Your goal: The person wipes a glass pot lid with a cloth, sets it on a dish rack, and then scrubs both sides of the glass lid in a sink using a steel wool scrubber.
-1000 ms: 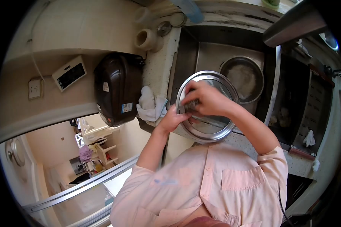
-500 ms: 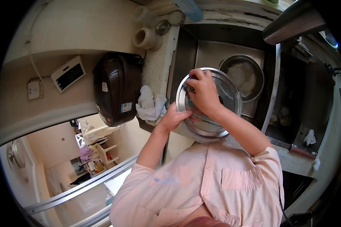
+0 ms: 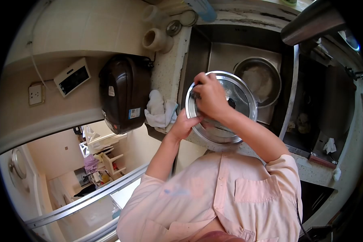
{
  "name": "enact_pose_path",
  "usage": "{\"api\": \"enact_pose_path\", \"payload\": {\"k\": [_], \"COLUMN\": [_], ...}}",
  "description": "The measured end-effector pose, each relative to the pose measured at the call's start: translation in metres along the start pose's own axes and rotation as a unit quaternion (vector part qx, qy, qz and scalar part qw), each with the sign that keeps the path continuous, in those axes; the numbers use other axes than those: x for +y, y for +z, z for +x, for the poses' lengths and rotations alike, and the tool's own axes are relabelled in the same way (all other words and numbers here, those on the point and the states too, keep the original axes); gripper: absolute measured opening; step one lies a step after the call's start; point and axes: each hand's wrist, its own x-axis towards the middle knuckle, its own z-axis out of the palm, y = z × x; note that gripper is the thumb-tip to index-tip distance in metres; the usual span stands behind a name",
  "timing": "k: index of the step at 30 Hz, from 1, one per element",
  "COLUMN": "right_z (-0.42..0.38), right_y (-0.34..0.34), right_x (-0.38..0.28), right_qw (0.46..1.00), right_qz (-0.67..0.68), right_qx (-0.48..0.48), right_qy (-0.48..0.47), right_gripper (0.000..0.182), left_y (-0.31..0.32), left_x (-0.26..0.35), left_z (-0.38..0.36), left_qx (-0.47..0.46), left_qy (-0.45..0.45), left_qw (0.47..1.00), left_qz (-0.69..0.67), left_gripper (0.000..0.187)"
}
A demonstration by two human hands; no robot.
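Note:
A round glass lid (image 3: 240,94) with a wide metal rim is held over the near edge of the sink. My left hand (image 3: 184,124) grips the rim at its left side, the thumb lying over the glass. Near the upper left of the lid, my right hand (image 3: 211,95) is closed on a dark scrubber (image 3: 196,93), which presses against the lid's inner rim and is mostly hidden by the fingers. A dark knob (image 3: 231,103) shows beside my right wrist. Beyond the lid, a metal pan (image 3: 272,82) with cloudy contents sits in the sink (image 3: 220,51).
Left of the sink are a white cloth (image 3: 161,114), a dark rice cooker (image 3: 123,94) and a beige jar (image 3: 154,39). A large metal cylinder (image 3: 310,25) juts in at the upper right. A second dark basin (image 3: 310,101) lies to the right.
My right hand has shifted slightly left and up along the lid's rim with the scrubber, uncovering more of the knob. The lid has moved slightly left.

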Motion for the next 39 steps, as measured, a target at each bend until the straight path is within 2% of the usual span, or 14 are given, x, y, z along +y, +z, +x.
{"api": "enact_pose_path", "payload": {"k": [4,7,9,11,16,19,22,24,27,29,32,35,38,39], "right_z": [-0.018,-0.008,0.012,0.010,-0.008,-0.004,0.014,0.011,-0.039,-0.098,-0.102,-0.051,-0.022,-0.012], "right_y": [-0.011,-0.017,-0.025,-0.011,-0.007,-0.029,-0.055,-0.057,-0.028,0.009,0.001,-0.033,-0.050,-0.055], "right_x": [-0.021,-0.007,0.005,0.012,-0.010,0.003,0.056,0.133,0.232,0.301,0.315,0.247,0.131,0.088], "right_qw": [0.986,0.990,0.995,1.000,0.986,0.958,0.969,0.977,0.876,0.843,0.872,0.886,0.979,0.982], "right_qz": [0.104,0.045,-0.057,-0.017,0.080,0.155,0.189,-0.027,-0.308,-0.485,-0.258,-0.174,-0.021,0.050], "right_qx": [-0.115,-0.078,-0.030,0.000,-0.142,-0.236,-0.102,0.025,0.081,-0.001,-0.236,-0.151,-0.019,-0.053], "right_qy": [-0.055,-0.107,-0.073,-0.015,-0.040,-0.056,0.120,0.208,0.362,0.232,0.344,0.403,0.200,0.175], "right_gripper": [0.027,0.027,0.026,0.025,0.021,0.020,0.018,0.023,0.023,0.023,0.025,0.029,0.027,0.027], "left_y": [-0.007,-0.004,0.002,0.013,-0.008,-0.014,-0.009,-0.015,-0.016,-0.019,-0.023,-0.020,-0.018,-0.018], "left_x": [-0.004,0.005,0.012,0.018,-0.008,-0.009,0.011,0.015,0.016,0.014,0.011,0.012,0.008,0.005], "left_z": [0.004,-0.002,-0.003,-0.003,0.008,0.011,0.005,0.002,0.002,0.004,0.005,0.009,0.011,0.012], "left_qx": [0.055,-0.006,-0.017,-0.012,0.054,0.013,0.000,-0.013,0.007,0.008,0.017,0.011,0.014,0.016], "left_qy": [0.089,0.020,-0.008,-0.009,0.079,0.032,-0.009,-0.008,-0.009,-0.006,-0.020,-0.025,-0.031,-0.032], "left_qw": [0.993,0.999,1.000,1.000,0.994,0.998,1.000,1.000,1.000,1.000,1.000,1.000,0.999,0.999], "left_qz": [0.060,0.037,0.022,-0.026,0.056,0.058,0.011,0.023,0.002,0.009,0.005,0.012,0.011,0.011], "left_gripper": [0.041,0.039,0.037,0.035,0.043,0.044,0.055,0.062,0.063,0.064,0.064,0.064,0.060,0.058]}}
